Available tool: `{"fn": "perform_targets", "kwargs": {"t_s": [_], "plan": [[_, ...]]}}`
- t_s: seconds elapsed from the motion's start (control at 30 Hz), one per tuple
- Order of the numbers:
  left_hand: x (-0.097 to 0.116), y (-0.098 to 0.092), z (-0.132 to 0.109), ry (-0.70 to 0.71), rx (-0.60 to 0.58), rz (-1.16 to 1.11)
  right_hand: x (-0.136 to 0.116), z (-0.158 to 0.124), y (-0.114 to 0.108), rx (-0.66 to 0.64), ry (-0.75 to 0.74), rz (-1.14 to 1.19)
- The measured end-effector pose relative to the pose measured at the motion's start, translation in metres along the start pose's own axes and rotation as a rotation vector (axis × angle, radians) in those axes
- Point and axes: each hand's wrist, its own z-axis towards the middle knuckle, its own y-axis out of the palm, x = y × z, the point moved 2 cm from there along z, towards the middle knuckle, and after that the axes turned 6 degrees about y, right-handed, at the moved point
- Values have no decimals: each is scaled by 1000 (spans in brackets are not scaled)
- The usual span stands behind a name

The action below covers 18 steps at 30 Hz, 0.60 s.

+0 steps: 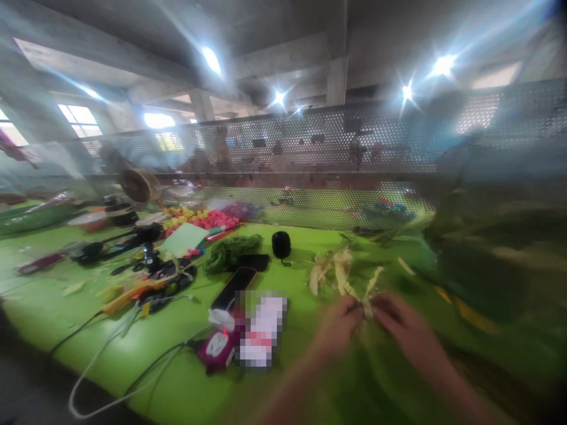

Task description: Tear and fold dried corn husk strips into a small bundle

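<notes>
Yellowish strip [372, 284] between half-closed hands [340, 323]

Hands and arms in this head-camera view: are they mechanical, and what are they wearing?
They are human: the left hand and right hand have no gloves. The forearms show no sleeves or cables. Blur hides any small markings.
</notes>
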Motion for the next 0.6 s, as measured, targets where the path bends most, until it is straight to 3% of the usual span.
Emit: {"fn": "perform_targets", "kwargs": {"t_s": [0.13, 0.3, 0.43, 0.6], "plan": [[-1, -1, 0, -58, -2, 0, 0, 3, -5, 35, 88, -3], [10, -4, -1, -52, 14, 48, -1, 2, -2, -61, 123, 86], [12, -4, -5, -103, -30, 87, -2, 1, -2, -55, 123, 46], [7, -1, -5, -11, -77, 36, -3, 2, -3, -25, 94, -15]]}}
